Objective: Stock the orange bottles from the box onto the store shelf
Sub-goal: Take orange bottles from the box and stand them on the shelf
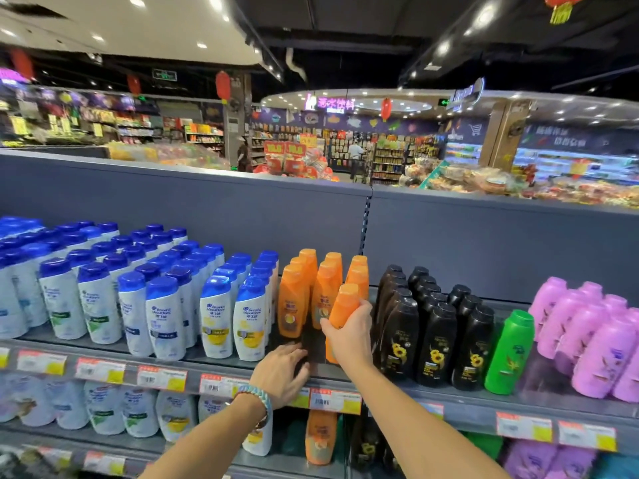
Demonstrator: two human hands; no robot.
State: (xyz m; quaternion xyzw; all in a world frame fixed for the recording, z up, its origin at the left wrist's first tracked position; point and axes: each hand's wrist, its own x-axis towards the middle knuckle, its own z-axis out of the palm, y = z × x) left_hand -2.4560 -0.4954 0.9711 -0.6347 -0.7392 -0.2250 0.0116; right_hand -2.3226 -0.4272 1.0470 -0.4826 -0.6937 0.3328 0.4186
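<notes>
Right grip (pixel 349 331) closes around our orange bottle (pixel 344 305), upright and leaning slightly left, over the empty front slot of the shelf (pixel 325 373); orange rows (pixel 311 288) stand just behind, our open left hand (pixel 281 373) rests on the shelf edge below

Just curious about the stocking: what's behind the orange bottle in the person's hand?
Behind the held orange bottle in the right hand stand more orange bottles in the same row. How many, and their lower parts, are covered.

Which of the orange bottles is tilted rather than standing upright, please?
The front right one, gripped in the right hand; it leans right, while the others stand upright on the shelf.
</notes>
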